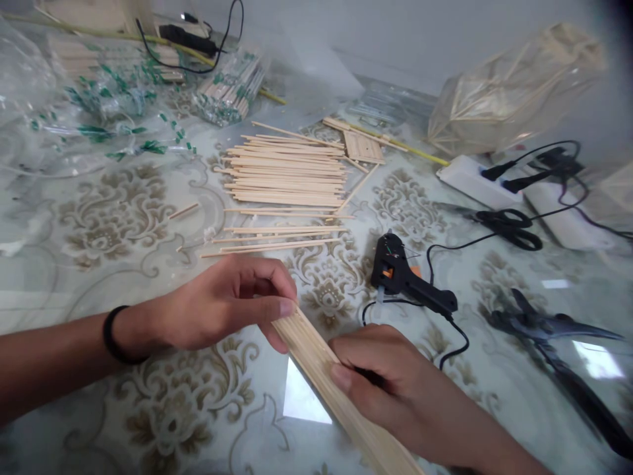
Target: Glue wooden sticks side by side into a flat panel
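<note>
A long narrow panel of pale wooden sticks (pixel 307 343), set side by side, slants from the middle down past the bottom edge. My left hand (pixel 222 303), with a black band on its wrist, pinches the panel's far end between thumb and fingers. Further down its length my right hand (pixel 380 376) is closed on the panel, thumb on top. Beyond my hands lies a pile of loose sticks (pixel 287 171), with several single sticks (pixel 281 241) nearer me. A black glue gun (pixel 395 270) rests on its side, just past my right hand.
Pliers (pixel 539 330) and black-handled scissors (pixel 504 221) lie at the right, near a white power strip (pixel 475 181) with cords. A wrapped stick frame (pixel 494 105) stands at the back right. Plastic-wrapped stick bundles (pixel 230 89) and crumpled plastic (pixel 113 99) occupy the back left.
</note>
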